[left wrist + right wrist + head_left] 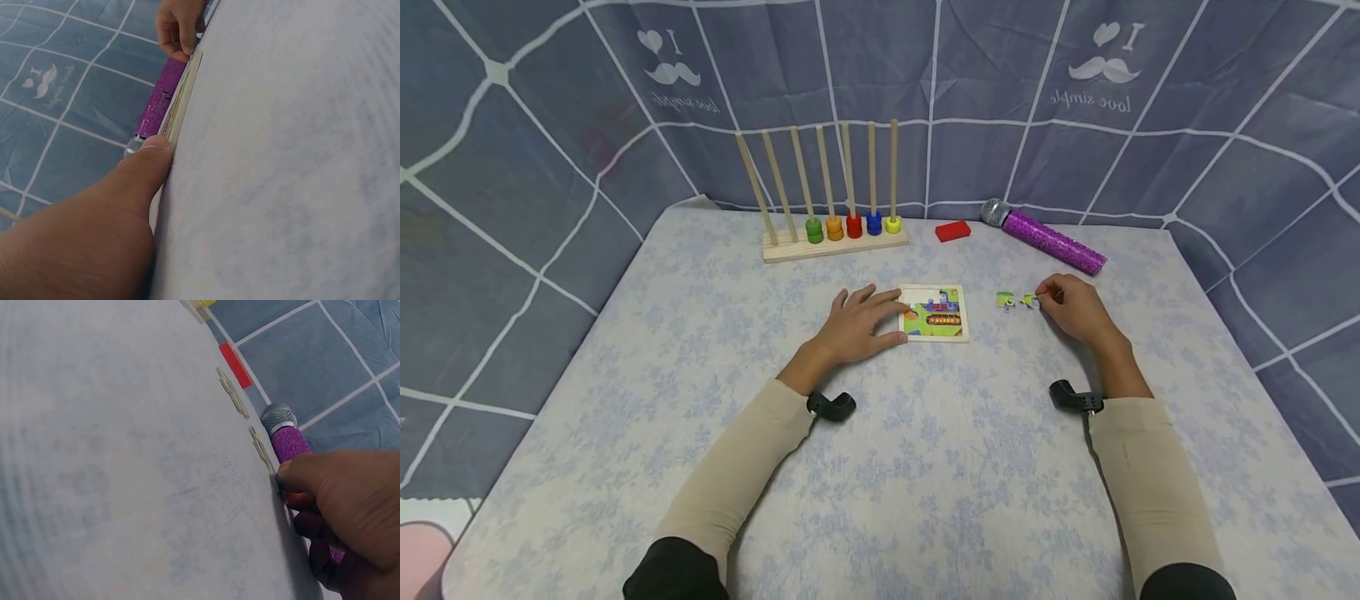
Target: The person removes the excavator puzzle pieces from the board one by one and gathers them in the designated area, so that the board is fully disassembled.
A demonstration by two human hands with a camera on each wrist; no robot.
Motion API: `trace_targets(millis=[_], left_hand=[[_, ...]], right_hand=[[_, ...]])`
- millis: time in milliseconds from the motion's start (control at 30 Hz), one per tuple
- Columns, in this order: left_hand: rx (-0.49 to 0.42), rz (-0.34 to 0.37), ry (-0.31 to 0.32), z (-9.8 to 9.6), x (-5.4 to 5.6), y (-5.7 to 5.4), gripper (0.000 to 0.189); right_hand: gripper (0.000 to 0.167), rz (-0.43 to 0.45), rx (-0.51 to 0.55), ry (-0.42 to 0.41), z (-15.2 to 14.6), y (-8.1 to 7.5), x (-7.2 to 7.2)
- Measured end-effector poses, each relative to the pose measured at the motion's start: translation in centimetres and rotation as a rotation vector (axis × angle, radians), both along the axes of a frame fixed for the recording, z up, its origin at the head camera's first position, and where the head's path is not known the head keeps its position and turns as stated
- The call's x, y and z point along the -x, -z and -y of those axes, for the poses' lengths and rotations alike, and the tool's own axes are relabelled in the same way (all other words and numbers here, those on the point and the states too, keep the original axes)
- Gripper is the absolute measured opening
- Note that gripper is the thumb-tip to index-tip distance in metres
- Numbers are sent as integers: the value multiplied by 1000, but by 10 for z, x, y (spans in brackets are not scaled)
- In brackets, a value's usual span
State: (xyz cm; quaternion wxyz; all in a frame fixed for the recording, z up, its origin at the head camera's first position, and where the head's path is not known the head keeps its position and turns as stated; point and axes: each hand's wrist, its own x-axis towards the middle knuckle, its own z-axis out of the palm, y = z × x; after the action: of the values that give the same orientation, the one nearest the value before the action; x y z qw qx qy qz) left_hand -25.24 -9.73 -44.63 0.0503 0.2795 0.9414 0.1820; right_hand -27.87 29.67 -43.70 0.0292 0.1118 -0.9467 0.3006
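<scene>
A small jigsaw puzzle board point(943, 313) with a pale frame and a bright vehicle picture lies flat on the table. My left hand point(863, 323) rests at its left side, fingers spread and thumb by the lower left corner. The left wrist view shows the thumb point(156, 142) against the frame's edge. Right of the board lies a loose green puzzle piece point(1005, 300). Beside it is a second puzzle piece point(1028, 302), its right end pinched between the thumb and fingers of my right hand point(1071, 307). In the right wrist view this piece point(262, 452) lies low over the tabletop.
A wooden rack point(835, 247) of upright pegs with coloured rings stands at the back left. Behind the puzzle lies a red block point(952, 232). A glittery purple microphone point(1052, 240) lies behind my right hand. A grey checked cloth point(985, 100) hangs around the table point(955, 467).
</scene>
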Motion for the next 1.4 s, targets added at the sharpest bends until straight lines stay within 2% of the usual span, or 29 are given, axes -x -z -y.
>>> trace_targets(millis=[233,333,433,500,667,733,833,933,1033,1400], left_hand=[[-5,6,3,0,-1,0,57],[-11,9,7,-1,-1,0,57],[-13,13,11,-1,0,-1,57],[-12,13,7,-1,0,-1,57],[-11,14,-7,-1,-1,-3,56],[-12,18,-4,-2,-1,-3,56],[-10,13,-1,-2,-1,-4,56],[-5,14,-3,-3,-2,-3,55],[-1,13,-4,-2,-2,-3,55],[8,10,-11,-2,-1,-4,55]], right_hand=[[19,21,19,-4,-3,-3,-2],[24,52,44,-15,-5,-10,-2],[27,70,55,-58,0,-19,0],[27,71,43,-99,13,-26,1],[25,80,-30,-289,66,-39,8],[30,79,-72,-369,87,-42,11],[40,71,-168,-438,112,-43,16],[46,88,-269,-435,126,-40,20],[46,111,-321,-405,131,-36,23],[47,227,-310,-378,133,-34,20]])
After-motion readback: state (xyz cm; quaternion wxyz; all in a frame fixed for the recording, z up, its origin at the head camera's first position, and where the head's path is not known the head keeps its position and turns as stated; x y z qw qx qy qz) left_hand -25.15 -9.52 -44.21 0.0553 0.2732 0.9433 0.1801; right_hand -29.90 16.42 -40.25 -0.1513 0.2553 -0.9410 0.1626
